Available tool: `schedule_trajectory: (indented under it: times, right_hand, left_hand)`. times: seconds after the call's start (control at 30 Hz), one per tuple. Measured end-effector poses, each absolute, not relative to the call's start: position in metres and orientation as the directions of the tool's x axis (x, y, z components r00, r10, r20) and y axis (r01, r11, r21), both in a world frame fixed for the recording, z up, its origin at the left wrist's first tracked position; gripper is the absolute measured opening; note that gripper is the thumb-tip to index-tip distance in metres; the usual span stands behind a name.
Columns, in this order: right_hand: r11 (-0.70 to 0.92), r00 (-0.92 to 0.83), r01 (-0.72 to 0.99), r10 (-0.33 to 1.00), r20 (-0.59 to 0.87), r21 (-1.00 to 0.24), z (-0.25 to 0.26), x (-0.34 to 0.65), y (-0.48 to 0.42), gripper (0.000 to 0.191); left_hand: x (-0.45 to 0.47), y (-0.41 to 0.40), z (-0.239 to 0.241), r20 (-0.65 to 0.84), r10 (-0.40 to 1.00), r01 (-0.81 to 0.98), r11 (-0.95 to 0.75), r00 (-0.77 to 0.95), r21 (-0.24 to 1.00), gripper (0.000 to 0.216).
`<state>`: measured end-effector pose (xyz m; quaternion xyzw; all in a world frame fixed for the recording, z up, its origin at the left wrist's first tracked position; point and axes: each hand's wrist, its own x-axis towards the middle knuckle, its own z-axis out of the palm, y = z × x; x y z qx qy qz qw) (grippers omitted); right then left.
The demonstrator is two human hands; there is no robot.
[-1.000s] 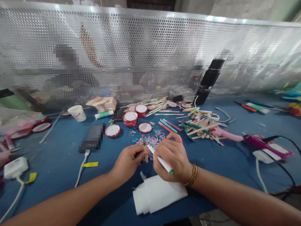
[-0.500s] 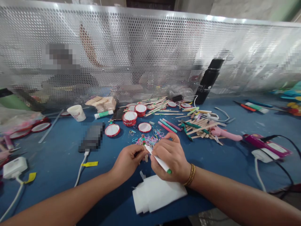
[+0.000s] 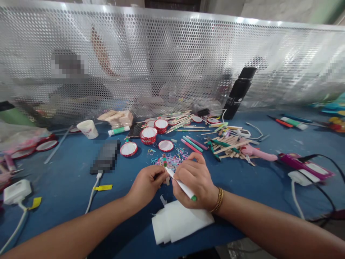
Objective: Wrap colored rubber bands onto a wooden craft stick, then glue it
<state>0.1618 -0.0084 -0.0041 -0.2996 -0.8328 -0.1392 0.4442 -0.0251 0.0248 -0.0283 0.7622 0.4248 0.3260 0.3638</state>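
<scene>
Between thumb and fingers, my left hand (image 3: 147, 182) pinches a flat wooden stick (image 3: 164, 159) whose upper end carries red and green bands. My right hand (image 3: 194, 180) grips a white marker with a green end (image 3: 185, 189), its tip touching or very close to the stick. Just beyond both hands lies a heap of small coloured rubber bands (image 3: 172, 159). Folded white cloth or paper (image 3: 180, 223) rests on the table under my right wrist.
Red-rimmed round pieces (image 3: 148, 133), pens (image 3: 192, 145) and a pile of wooden sticks (image 3: 229, 147) lie ahead. A phone (image 3: 105, 157) and paper cup (image 3: 87, 128) are left. A black bottle (image 3: 240, 92) leans on the perforated metal screen (image 3: 172, 54); a person is behind it.
Hardly anything differs. Both hands keep the same hold on the stick and the marker, with only a slight shift of the right hand.
</scene>
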Motion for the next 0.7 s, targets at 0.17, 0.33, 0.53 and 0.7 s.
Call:
schedule_trajectory:
  times: [0.17, 0.33, 0.53, 0.7]
  right_hand:
    - [0.778, -0.428, 0.627, 0.387, 0.817, -0.04, -0.0042, 0.1614, -0.0073, 0.012]
    - [0.755, -0.418, 0.654, 0.401, 0.815, -0.036, -0.005, 0.1626, -0.0067, 0.011]
    - [0.733, -0.387, 0.678, 0.412, 0.825, -0.048, -0.0034, 0.1653, -0.0079, 0.011]
    - [0.771, -0.407, 0.636, 0.369, 0.836, -0.031, -0.0025, 0.1636, -0.0091, 0.013]
  left_hand:
    - [-0.0253, 0.0239, -0.0265, 0.176, 0.886, 0.422, -0.37, 0.43, 0.828, 0.03]
    - [-0.0253, 0.0239, -0.0248, 0.169, 0.883, 0.403, -0.361, 0.439, 0.841, 0.031]
    - [-0.025, 0.0239, -0.0243, 0.175, 0.874, 0.408, -0.377, 0.453, 0.831, 0.033]
    - [-0.0252, 0.0244, -0.0277, 0.183, 0.88, 0.398, -0.372, 0.438, 0.838, 0.031]
